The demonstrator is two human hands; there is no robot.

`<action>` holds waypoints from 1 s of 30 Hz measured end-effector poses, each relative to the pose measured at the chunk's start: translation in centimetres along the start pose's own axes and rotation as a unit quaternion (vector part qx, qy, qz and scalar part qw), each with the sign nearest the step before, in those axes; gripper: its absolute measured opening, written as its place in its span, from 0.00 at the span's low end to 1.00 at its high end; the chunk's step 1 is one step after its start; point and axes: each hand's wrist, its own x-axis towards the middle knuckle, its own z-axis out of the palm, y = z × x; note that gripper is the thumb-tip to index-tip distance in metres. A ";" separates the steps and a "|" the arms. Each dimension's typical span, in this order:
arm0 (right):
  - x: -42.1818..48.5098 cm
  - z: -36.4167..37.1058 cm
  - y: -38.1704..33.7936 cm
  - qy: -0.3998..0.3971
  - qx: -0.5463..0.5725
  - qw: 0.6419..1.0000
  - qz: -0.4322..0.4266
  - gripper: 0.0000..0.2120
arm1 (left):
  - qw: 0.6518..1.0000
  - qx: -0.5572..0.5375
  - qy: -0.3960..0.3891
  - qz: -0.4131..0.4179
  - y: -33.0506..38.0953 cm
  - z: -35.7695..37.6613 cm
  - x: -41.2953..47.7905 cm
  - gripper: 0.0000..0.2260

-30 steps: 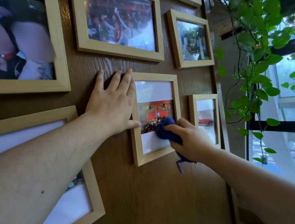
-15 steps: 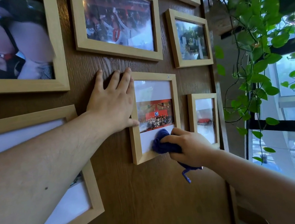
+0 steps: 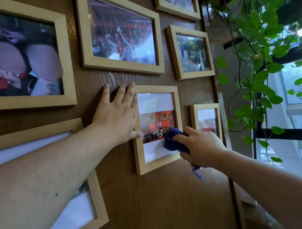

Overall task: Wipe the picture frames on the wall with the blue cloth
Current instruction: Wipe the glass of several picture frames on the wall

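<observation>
- Here, right hand [image 3: 200, 146] clenched around the bunched blue cloth [image 3: 173, 142], pressing it on the glass of the small wooden frame [image 3: 176, 99], lower right part.
- Left hand [image 3: 117, 116] flat, fingers spread, holding nothing; palm on the wood wall [image 3: 158, 208], thumb on that frame's left edge.
- Leafy vine [image 3: 261, 74] hangs by the window.
</observation>
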 end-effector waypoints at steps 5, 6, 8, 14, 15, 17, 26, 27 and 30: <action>3.3 -4.5 0.0 0.107 0.023 0.994 -0.004 0.23 | 0.999 0.000 0.048 0.017 -2.5 -1.4 -0.5 0.45; 4.4 -5.7 -0.1 0.128 0.028 0.991 -0.005 0.23 | 0.998 -0.003 0.064 0.016 -3.4 -2.0 -0.5 0.44; 6.6 -7.9 -0.2 0.177 0.039 0.983 0.001 0.23 | 0.994 -0.006 0.113 0.010 -5.3 -3.3 -0.1 0.42; 12.9 -14.4 -1.4 0.270 0.085 0.959 0.015 0.23 | 0.987 0.006 0.153 -0.042 -10.8 -7.9 1.4 0.42; 13.9 -15.3 -1.6 0.285 0.092 0.954 0.013 0.22 | 0.988 0.025 0.139 -0.057 -11.5 -8.4 1.6 0.43; 15.9 -17.0 -2.3 0.313 0.104 0.944 0.001 0.22 | 0.990 0.038 0.110 -0.085 -12.8 -8.8 2.1 0.45; 22.2 -19.6 -6.2 0.348 0.130 0.927 -0.042 0.23 | 0.987 0.078 0.056 -0.131 -14.2 -6.3 3.3 0.51; 22.6 -19.5 -6.3 0.348 0.128 0.928 -0.041 0.23 | 0.986 0.081 0.058 -0.132 -14.2 -6.1 3.3 0.51; 23.1 -18.7 -5.4 0.351 0.119 0.928 -0.042 0.23 | 0.985 0.079 0.079 -0.134 -14.1 -5.6 3.5 0.49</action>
